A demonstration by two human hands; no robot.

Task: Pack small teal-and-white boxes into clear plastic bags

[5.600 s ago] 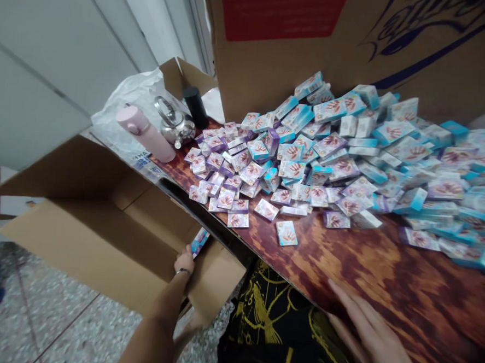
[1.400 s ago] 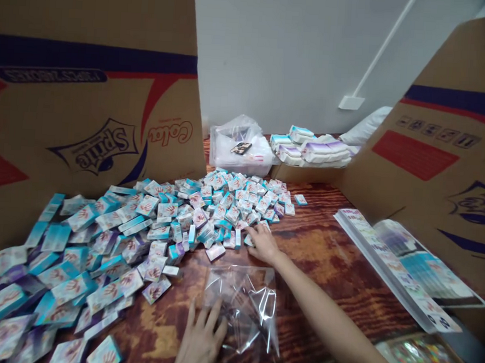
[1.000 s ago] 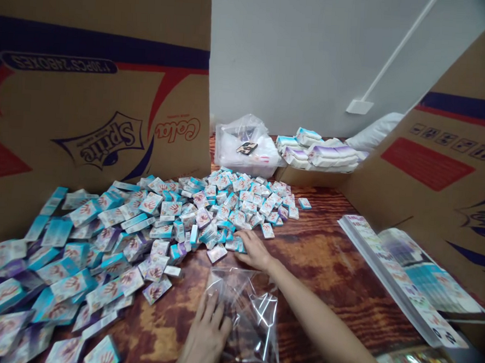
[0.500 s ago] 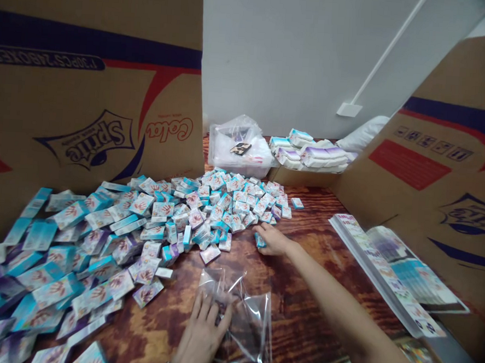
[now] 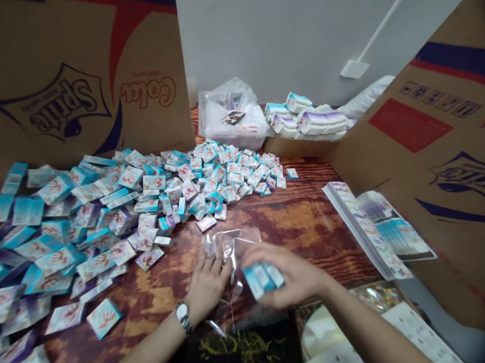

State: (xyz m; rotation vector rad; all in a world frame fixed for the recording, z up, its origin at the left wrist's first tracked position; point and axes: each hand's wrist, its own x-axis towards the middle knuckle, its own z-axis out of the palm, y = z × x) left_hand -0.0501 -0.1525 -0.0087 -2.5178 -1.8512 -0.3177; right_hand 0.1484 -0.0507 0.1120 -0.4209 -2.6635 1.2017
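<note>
My left hand [image 5: 209, 286], with a watch on the wrist, is on the left side of a clear plastic bag [image 5: 234, 244]. Its fingers are bent over the film, and the thumb is hidden. Over the bag's right side, my right hand [image 5: 292, 277] grips a row of small blue-and-white boxes [image 5: 263, 280] between thumb and fingers; this hand is somewhat blurred. A large heap of similar small boxes [image 5: 154, 182], blue or purple with a hand print on them, spreads across the table [image 5: 289, 222] to the left and beyond the bag.
Large cardboard boxes stand at the left [image 5: 147, 121] and right [image 5: 376, 151]. Against the wall are a plastic tub [image 5: 233, 129] of clear bags and a low carton [image 5: 302, 147] with soft packs. Printed cards [image 5: 358, 227] lie at the right, above a box of papers [image 5: 414, 334].
My right hand has come back from the heap's right edge toward me, carrying small boxes to the bag. My left hand stays on the bag. The camera view has tilted downward.
</note>
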